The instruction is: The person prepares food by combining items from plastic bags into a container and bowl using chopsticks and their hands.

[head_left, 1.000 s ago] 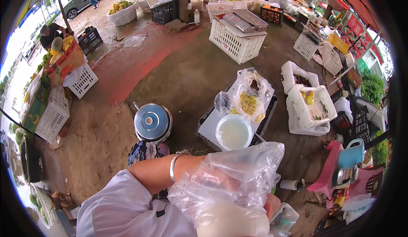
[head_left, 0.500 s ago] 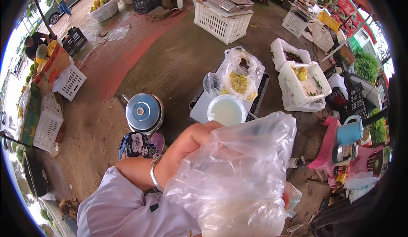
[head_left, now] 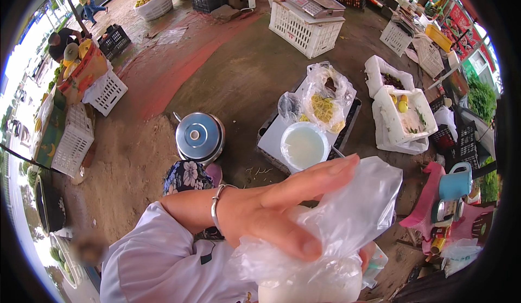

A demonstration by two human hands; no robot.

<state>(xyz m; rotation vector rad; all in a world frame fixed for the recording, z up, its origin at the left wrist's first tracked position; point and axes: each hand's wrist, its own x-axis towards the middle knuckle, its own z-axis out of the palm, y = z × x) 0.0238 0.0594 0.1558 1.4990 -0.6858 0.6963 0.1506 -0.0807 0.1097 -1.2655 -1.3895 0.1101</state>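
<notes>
My left hand (head_left: pixel 277 205), with a silver bangle at the wrist, stretches across the front with thumb and fingers apart. Beneath and beyond it is a crumpled clear plastic bag (head_left: pixel 361 205), which the thumb seems to touch. A smooth white mass (head_left: pixel 309 293) shows at the bag's lower end; its kind is unclear. My right hand (head_left: pixel 368 253) is mostly hidden behind the bag, with a few curled fingers showing at its right side. Ahead stands a white bowl (head_left: pixel 305 144) of cloudy liquid. Just past it, an open plastic bag holds yellow shreds (head_left: pixel 322 107).
A lidded metal pot (head_left: pixel 199 137) stands on the ground to the left. White foam boxes (head_left: pixel 399 132) with some fruit are at the right, near a blue jug (head_left: pixel 455 184). Farther off, a scale (head_left: pixel 313 4) rests on a white crate (head_left: pixel 304 31).
My left hand has come out from under the clear plastic, and its fingers are now spread. The bag has bunched up lower. The whole view has shifted, so surroundings sit farther right.
</notes>
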